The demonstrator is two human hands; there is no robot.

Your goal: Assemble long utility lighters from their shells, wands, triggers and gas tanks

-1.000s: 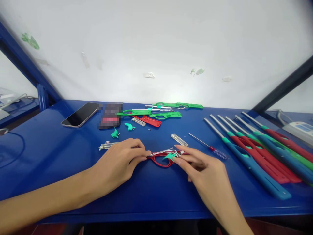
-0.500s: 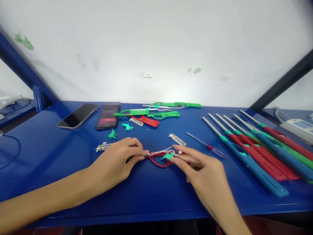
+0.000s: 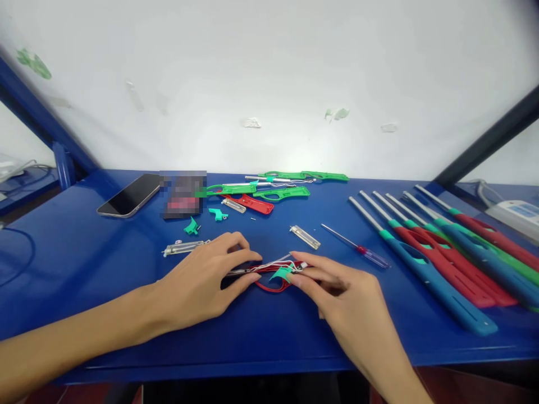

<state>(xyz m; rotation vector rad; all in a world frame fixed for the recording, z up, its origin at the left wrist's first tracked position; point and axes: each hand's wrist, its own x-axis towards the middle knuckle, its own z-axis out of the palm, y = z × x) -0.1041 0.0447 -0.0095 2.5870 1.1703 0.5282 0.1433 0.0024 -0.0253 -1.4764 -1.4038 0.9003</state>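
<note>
An opened red lighter shell (image 3: 269, 288) lies in front of me between both hands, with white wires (image 3: 273, 264) along it. My left hand (image 3: 206, 278) is at its left end; thumb and forefinger stand apart on either side of the metal tube (image 3: 236, 272) and wires. My right hand (image 3: 343, 292) grips the shell's right part, its thumb against a teal trigger (image 3: 281, 273). The palm hides the rest of the shell. Just beyond my left hand lies a clear fuel tank (image 3: 181, 248); another clear fuel tank (image 3: 305, 237) lies beyond the right.
A screwdriver (image 3: 370, 255) and several long lighters (image 3: 438, 280) lie to the right. Farther back are green shell halves (image 3: 282, 193), a red shell half (image 3: 256, 204) and loose teal triggers (image 3: 218, 214). A phone (image 3: 130, 195) and a blurred-out item (image 3: 183, 196) are at the back left.
My left thumb and forefinger have parted from their pinch, baring the tube and wires between them. The right hand keeps its grip, with the trigger shifted slightly left.
</note>
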